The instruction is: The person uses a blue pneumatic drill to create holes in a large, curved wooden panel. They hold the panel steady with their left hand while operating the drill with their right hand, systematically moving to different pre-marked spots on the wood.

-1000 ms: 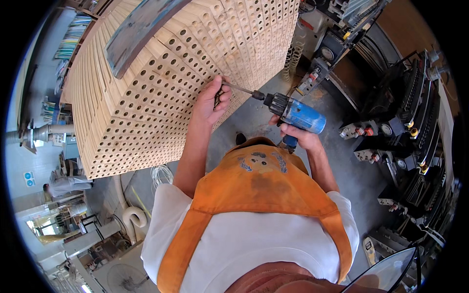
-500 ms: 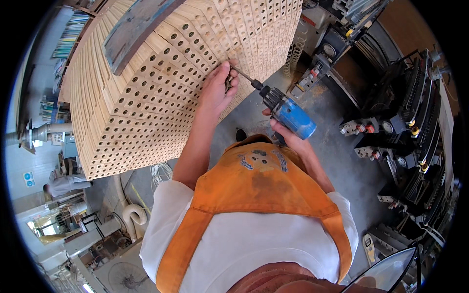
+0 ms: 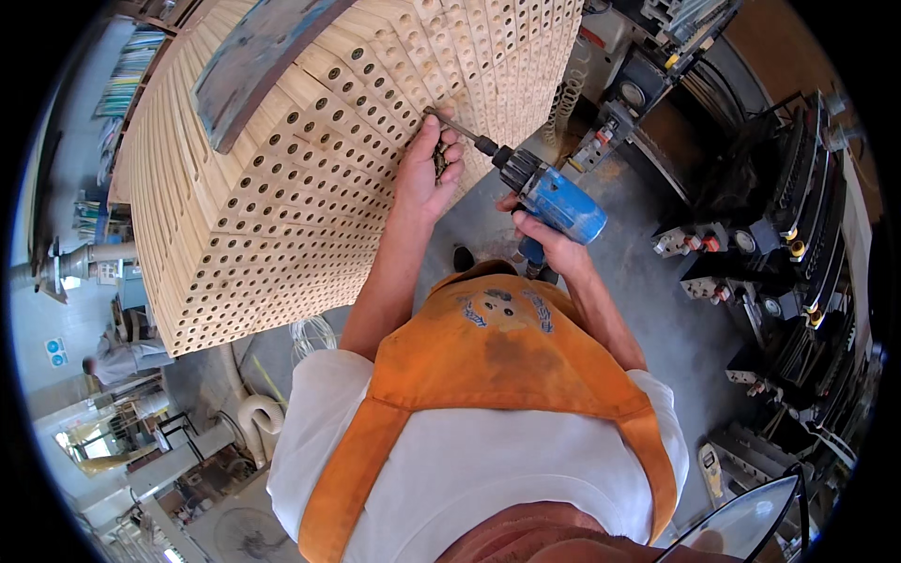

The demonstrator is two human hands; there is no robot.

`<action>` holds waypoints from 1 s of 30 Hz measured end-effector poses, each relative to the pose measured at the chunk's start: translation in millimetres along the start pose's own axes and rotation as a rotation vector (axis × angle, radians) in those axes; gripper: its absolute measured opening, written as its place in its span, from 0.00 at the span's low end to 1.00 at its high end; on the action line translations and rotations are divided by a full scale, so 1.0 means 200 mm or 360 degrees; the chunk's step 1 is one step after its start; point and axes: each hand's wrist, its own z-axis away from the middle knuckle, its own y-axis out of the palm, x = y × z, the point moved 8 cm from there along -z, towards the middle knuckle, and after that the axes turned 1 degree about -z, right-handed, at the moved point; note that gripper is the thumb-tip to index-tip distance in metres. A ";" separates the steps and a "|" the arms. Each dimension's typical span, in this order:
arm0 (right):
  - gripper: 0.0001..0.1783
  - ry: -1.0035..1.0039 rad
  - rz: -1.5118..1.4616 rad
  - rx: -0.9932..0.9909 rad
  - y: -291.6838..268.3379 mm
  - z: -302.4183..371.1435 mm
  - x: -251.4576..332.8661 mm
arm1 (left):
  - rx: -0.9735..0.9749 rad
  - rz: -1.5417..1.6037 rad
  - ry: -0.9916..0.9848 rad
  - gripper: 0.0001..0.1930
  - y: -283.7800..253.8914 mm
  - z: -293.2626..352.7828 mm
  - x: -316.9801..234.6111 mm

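Observation:
My right hand (image 3: 556,246) is wrapped round the grip of a blue cordless driver (image 3: 567,208). Its long thin bit (image 3: 458,129) points up and left, and the tip reaches the thumb and forefinger of my left hand (image 3: 422,180). Curled in that left hand are several small brass-coloured threaded inserts (image 3: 440,159); the fingers partly hide them. Just beyond both hands stands a big stack of pale wooden pieces (image 3: 310,188) with rows of round holes. Dark metal rings sit in the holes on the left, while those at the upper right look bare.
A worn grey-blue board (image 3: 258,70) lies on top of the stack. Black machinery (image 3: 751,244) with gauges lines the right side, and a coiled air hose (image 3: 568,98) hangs beyond the stack. A beige hose (image 3: 253,413) runs along the floor at lower left. Another person (image 3: 127,359) bends at far left.
The driver and my right hand have moved up and slightly left, bringing the bit tip past my left fingertips. My left hand has shifted a little to the right.

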 end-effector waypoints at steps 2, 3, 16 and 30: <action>0.13 -0.0130 0.0177 -0.0055 0.01 0.01 0.05 | -0.0016 0.0035 -0.0068 0.12 -0.04 0.00 0.01; 0.12 -0.0194 0.0263 -0.0084 0.02 0.02 0.07 | -0.0025 0.0015 -0.0167 0.13 -0.06 0.02 0.04; 0.16 -0.0378 0.0844 -0.0117 0.02 0.06 0.09 | 0.0005 0.0137 -0.0601 0.18 -0.23 0.29 0.34; 0.21 -0.0032 0.0112 0.0421 0.05 0.14 0.08 | 0.0099 0.0153 0.0082 0.12 -0.23 0.34 -0.04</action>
